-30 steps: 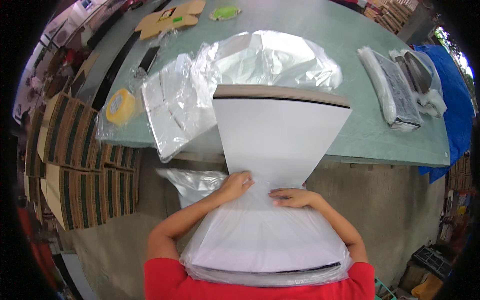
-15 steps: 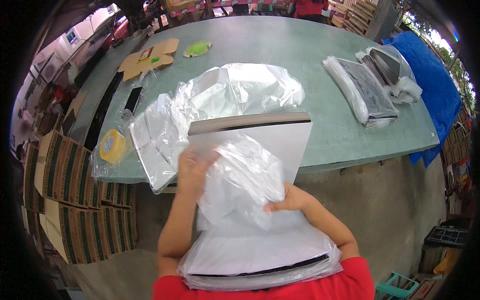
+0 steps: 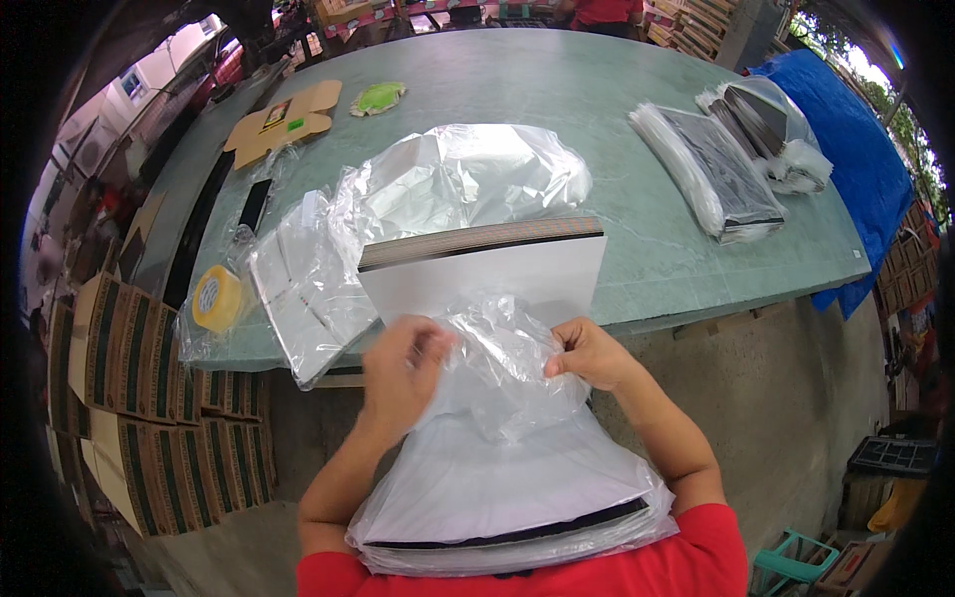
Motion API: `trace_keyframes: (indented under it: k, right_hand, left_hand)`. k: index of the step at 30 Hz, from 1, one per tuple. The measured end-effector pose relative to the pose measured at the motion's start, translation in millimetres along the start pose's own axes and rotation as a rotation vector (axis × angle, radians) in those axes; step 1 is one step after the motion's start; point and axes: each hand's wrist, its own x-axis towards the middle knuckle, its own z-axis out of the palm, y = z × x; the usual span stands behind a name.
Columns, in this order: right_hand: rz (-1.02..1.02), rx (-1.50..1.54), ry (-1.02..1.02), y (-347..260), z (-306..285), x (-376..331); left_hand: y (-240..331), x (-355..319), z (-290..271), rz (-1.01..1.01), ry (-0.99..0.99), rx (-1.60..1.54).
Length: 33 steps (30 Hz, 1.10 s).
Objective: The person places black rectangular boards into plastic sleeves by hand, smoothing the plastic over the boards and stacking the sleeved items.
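A crumpled clear plastic bag [image 3: 507, 343] is between my hands in front of my body. My right hand [image 3: 589, 353] pinches its right side between thumb and fingers. Curled at the bag's left edge, my left hand [image 3: 408, 363] is slightly blurred, its fingertips against the plastic. Behind the bag, a thick stack of sheets [image 3: 477, 274] stands at the table's near edge, white face toward me and layered brown-grey edge on top. Closer to my red shirt lies a pile of clear plastic bags [image 3: 507, 497] with a dark strip showing along its near end.
Beyond the stack, a large clear plastic wrap [image 3: 463, 179] covers part of the green table [image 3: 557, 80]. Yellow tape [image 3: 217, 298] and a wrapped flat pack [image 3: 308, 289] sit left. Bagged dark packs [image 3: 711, 174] lie right. Cardboard boxes [image 3: 149, 348] are piled beside the table.
Both hands have moved up and the bag with them, nearer the stack. My right hand now pinches higher on the bag. The view has shifted slightly.
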Motion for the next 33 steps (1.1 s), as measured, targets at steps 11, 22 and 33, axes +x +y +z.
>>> trace_keyframes:
  k: [11, 22, 33]
  right_hand:
    - [-0.054, 0.264, 0.000, -12.3, 25.1, 3.3]
    - [0.022, 0.685, 0.274, 19.7, -35.4, -49.6]
    - [0.048, 0.580, -0.041, -25.6, 49.5, -10.0]
  left_hand:
    - [2.9, 0.2, 38.9, -0.048, -0.418, -0.304]
    - [-159.5, -97.4, -78.0, -0.080, 0.586, 0.366]
    - [27.9, -5.3, 25.9, 0.186, -0.312, -0.252]
